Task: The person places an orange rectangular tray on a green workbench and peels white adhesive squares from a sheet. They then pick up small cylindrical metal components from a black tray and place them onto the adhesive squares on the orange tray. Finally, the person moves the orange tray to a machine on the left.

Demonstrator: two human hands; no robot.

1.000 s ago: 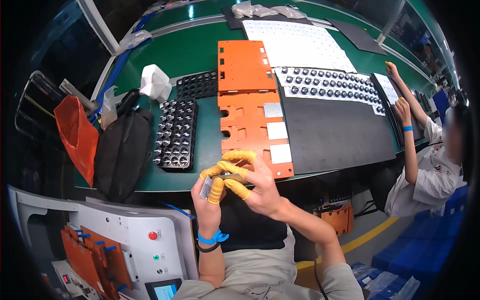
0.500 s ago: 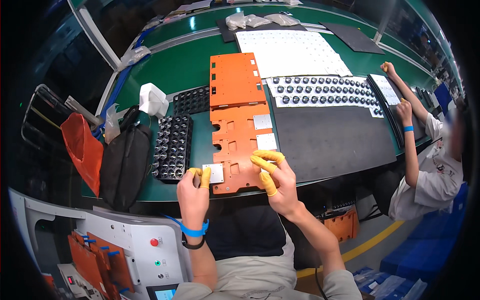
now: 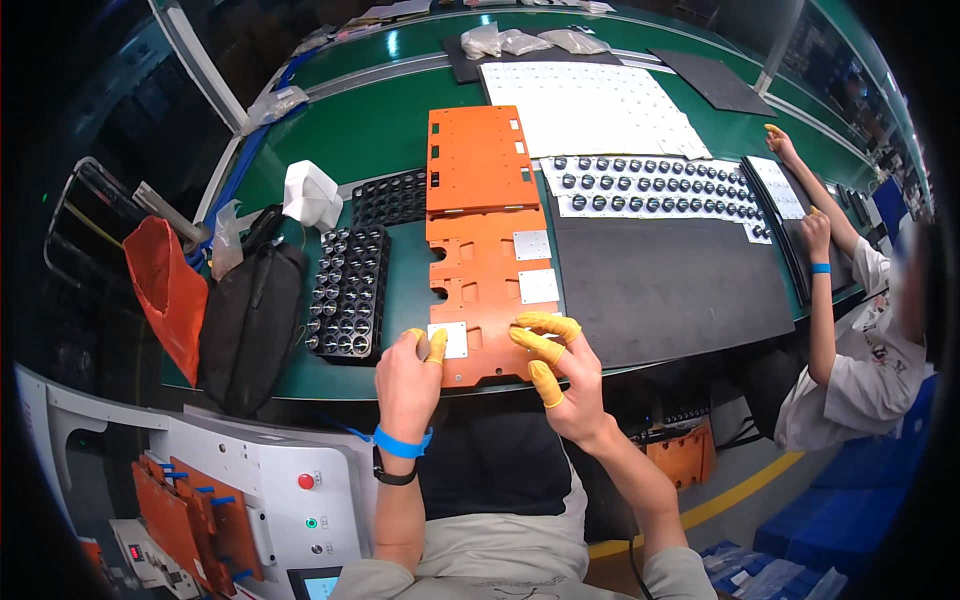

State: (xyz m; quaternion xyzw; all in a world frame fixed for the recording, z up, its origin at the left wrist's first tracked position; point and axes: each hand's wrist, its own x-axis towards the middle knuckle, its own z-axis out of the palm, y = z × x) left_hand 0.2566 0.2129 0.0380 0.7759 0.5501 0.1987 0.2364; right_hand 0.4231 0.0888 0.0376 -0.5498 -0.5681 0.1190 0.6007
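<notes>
At the near left corner of the orange fixture [image 3: 478, 292], my left hand [image 3: 407, 385] pinches a small white square plate [image 3: 455, 340] by its left edge. Yellow finger covers wrap the fingertips of both hands. My right hand [image 3: 572, 378] is over the fixture's near right corner, thumb apart from the bent fingers. What lies under those fingers is mostly hidden. Two more white square plates, one farther back [image 3: 531, 245] and one nearer [image 3: 538, 286], lie along the fixture's right side. The fixture's orange lid [image 3: 480, 160] lies folded back on the far side.
A black tray [image 3: 347, 290] of round parts stands left, with another black tray [image 3: 392, 197] behind. White sheets with black knobs [image 3: 640, 185] and a dark mat [image 3: 665, 285] lie right. A black bag [image 3: 255, 325] hangs left. A co-worker's hand [image 3: 816, 228] is far right.
My left hand has moved right, carrying the white plate from overhanging the fixture's left edge to over its surface. My right hand stays near the right corner, with little change.
</notes>
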